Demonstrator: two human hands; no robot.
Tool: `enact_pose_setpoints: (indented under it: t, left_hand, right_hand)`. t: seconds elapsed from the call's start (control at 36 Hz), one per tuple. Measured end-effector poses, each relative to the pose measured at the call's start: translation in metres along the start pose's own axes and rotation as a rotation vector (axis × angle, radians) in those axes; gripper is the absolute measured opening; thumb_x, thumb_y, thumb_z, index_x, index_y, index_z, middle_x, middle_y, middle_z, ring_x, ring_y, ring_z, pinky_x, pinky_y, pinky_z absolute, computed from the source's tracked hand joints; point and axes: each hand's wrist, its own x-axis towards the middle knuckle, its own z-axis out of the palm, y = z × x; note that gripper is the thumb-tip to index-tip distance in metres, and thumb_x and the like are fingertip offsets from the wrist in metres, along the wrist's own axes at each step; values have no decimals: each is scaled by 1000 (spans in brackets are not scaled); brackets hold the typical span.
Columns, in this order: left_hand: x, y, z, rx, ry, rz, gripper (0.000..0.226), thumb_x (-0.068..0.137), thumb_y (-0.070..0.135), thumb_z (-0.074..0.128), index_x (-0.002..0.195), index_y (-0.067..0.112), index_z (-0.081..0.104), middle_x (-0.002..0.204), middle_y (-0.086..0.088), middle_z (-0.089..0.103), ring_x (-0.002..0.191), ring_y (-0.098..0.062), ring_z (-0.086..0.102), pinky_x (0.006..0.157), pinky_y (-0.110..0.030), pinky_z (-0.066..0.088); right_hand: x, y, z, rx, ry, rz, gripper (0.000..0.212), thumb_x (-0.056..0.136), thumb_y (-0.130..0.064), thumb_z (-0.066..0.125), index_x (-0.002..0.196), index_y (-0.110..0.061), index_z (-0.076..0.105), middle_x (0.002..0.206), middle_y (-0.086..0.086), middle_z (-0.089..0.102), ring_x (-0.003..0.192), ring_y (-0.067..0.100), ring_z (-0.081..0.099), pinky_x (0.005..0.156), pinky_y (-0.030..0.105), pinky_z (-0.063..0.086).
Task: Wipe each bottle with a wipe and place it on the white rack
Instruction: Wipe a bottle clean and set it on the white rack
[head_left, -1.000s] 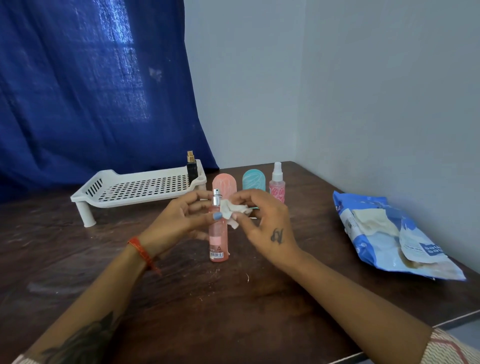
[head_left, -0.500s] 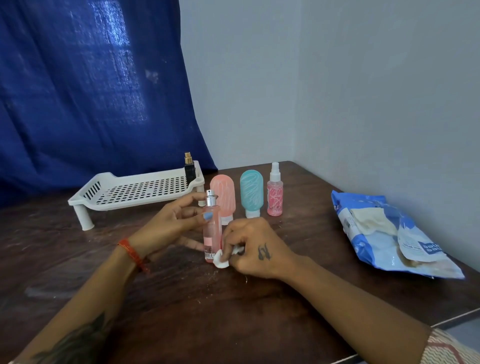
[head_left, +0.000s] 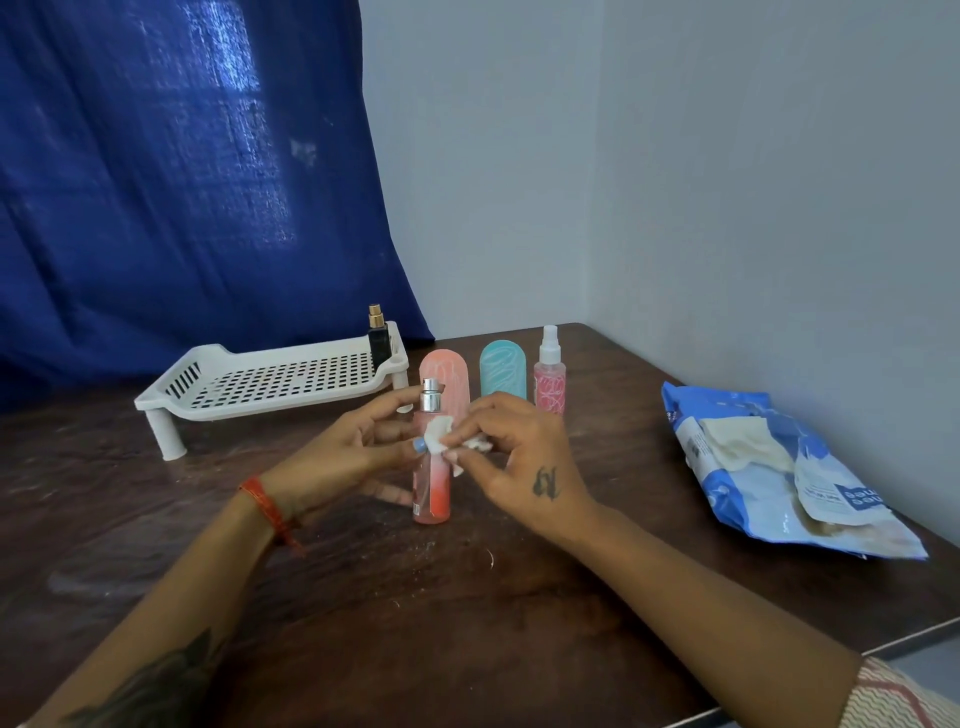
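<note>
Pinching wipe (head_left: 438, 435) — right hand (head_left: 519, 462), bottle (head_left: 432, 483) upright

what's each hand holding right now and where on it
Left hand grips the pink bottle at its upper body, below the silver cap. Right hand pinches a crumpled wipe against the bottle.

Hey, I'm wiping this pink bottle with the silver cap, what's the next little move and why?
Probably slide the wipe down the pink bottle. Your right hand presses it near the neck, your left hand steadies the upright bottle, and the lower body looks uncovered.
</note>
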Motion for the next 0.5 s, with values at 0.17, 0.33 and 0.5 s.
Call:
enact_pose_setpoints:
  t: [0.17,0.33,0.5]
  left_hand:
    - [0,-1,-1,-46,14,30,94,40,48,91,125,35,51,113,-9,68,98,-31,68,68,-41,58]
    - [0,-2,-2,-27,15,40,97,47,48,88,133,31,44,117,-6,67,103,-29,67,72,-40,58]
    - [0,-1,5,-36,22,45,72,72,28,74,135,29,40,121,-1,66,108,-23,65,77,-43,58]
  right_hand:
    - [-7,-3,-1,-48,-264,-67,15,66,3,69,73,-10,73,84,1,67,77,6,60,71,18,51]
    - [-6,-6,-4,-64,-378,-70,18,61,6,65,68,-8,73,78,2,69,72,9,61,69,23,53]
    - [2,-1,-4,-80,64,11,8,73,-2,70,79,-8,68,85,0,66,83,1,56,75,8,45]
